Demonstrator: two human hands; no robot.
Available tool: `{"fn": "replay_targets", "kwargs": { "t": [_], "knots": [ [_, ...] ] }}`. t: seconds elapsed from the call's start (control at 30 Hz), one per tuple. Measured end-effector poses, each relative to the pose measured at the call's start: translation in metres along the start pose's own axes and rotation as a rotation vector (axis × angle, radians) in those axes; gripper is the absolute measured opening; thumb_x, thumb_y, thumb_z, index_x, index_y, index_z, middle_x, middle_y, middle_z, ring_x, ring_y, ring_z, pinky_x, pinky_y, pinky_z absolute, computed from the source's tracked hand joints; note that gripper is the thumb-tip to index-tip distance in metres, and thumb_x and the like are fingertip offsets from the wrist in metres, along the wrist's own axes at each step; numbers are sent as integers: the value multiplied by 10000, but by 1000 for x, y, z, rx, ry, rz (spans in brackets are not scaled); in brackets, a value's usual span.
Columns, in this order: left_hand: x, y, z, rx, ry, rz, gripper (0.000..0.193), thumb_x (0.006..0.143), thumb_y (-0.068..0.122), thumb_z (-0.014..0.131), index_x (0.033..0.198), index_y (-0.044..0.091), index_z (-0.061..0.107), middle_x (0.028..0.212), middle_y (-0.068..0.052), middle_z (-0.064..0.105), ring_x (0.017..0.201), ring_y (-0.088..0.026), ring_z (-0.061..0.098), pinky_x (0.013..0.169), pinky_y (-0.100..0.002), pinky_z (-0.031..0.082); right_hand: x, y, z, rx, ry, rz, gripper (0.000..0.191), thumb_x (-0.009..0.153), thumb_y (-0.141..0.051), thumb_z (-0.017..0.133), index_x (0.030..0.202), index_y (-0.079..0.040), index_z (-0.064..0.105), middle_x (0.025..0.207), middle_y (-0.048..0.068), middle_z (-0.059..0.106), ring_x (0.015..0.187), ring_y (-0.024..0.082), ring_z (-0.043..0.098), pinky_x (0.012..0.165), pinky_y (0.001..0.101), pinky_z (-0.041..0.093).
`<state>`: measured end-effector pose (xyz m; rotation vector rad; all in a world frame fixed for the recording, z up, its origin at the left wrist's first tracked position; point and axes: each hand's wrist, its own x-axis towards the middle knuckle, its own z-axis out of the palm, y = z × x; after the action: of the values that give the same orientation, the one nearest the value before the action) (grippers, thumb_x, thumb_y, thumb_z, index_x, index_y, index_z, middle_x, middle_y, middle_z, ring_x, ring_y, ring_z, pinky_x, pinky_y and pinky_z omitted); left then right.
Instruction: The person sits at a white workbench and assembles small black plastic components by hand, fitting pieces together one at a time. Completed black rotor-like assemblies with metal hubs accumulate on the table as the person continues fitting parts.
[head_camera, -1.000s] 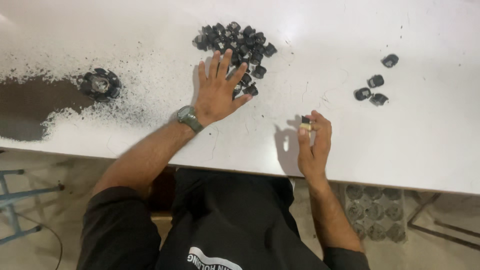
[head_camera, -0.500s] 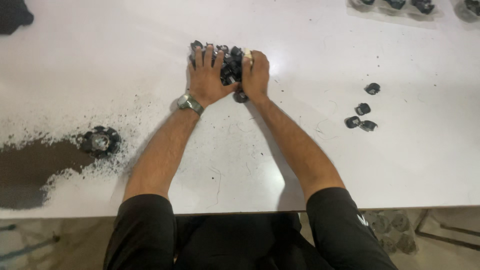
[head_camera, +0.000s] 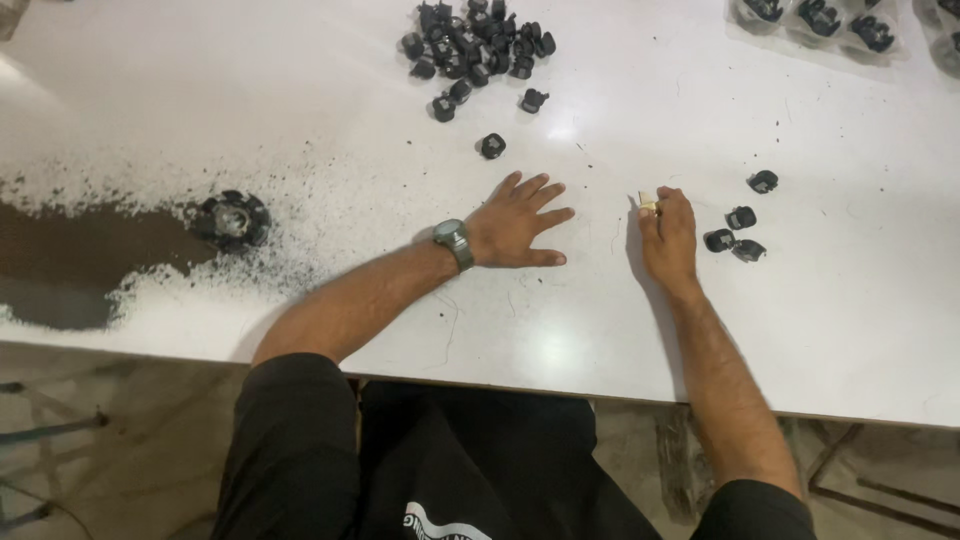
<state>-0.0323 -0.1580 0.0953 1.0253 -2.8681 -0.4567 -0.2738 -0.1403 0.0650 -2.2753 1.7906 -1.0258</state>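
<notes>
Both hands have pulled back from the pile of black parts (head_camera: 475, 45) since half a second ago; they were on it together, now they sit nearer the table edge and well apart from it. Right hand (head_camera: 668, 238): fingers curled in, pinching a small brass-coloured piece (head_camera: 648, 206) at the fingertips, knuckles up, resting on the white table (head_camera: 820, 330). Left hand (head_camera: 515, 222): fingers spread wide and flat on the table, palm down, holding nothing; wristwatch (head_camera: 452, 242) on that wrist. One loose black part (head_camera: 492, 146) lies just beyond the left fingertips, not touching. Another loose one (head_camera: 533, 100) sits between that and the pile. Just right of the right hand, a small group of four black parts (head_camera: 740, 222), near but apart from the hand. Far left, a round black toothed part (head_camera: 231, 220) sits amid dark powder scattered over the table, with a worn dark patch (head_camera: 60, 265) beside it. Top right edge, clear trays (head_camera: 820, 20) with black parts in them, partly cut off.
</notes>
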Motion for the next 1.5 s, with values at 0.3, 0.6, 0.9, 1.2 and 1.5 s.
{"fn": "replay_targets", "kwargs": {
  "t": [0.3,0.6,0.9,1.2,1.5],
  "knots": [
    [-155,-2,88,1,134,-65,636,986,534,551,1542,246,442,1686,-91,237,1560,-296,154,1257,-505,130,-10,-66,74,131,-73,-182,360,1026,-167,577,1326,29,551,1427,254,548,1379,479,457,1142,591,325],
    [-337,-1,55,-777,-46,-752,590,843,486,679,1324,146,674,1283,-122,764,1194,-267,745,1015,-423,598,-124,-228,126,1008,-953,-429,218,1110,-279,533,1100,-65,576,1415,138,610,1324,295,529,1203,466,410],
    [-235,-107,-22,142,337,-1123,1059,872,745,660,1554,1,339,1417,-317,469,1237,-433,529,918,-533,531,-159,-96,71,1166,-634,127,123,1042,-202,594,1032,-85,631,1220,115,695,1152,225,643,1007,417,516],
    [-179,-43,42,84,-5,-417,706,886,361,682,1496,113,427,1556,-197,349,1389,-376,400,1100,-542,390,-186,-37,45,1135,-124,384,172,1044,-216,615,1106,-55,612,1143,120,705,1115,203,642,1015,379,495],
    [-172,-10,60,-259,266,-221,1212,728,518,859,1593,83,130,1647,-221,139,1494,-442,208,1197,-556,245,-187,-39,67,1073,-36,313,105,1042,-115,628,1091,-27,600,1119,76,676,1083,137,649,976,285,518]
  ]
}}
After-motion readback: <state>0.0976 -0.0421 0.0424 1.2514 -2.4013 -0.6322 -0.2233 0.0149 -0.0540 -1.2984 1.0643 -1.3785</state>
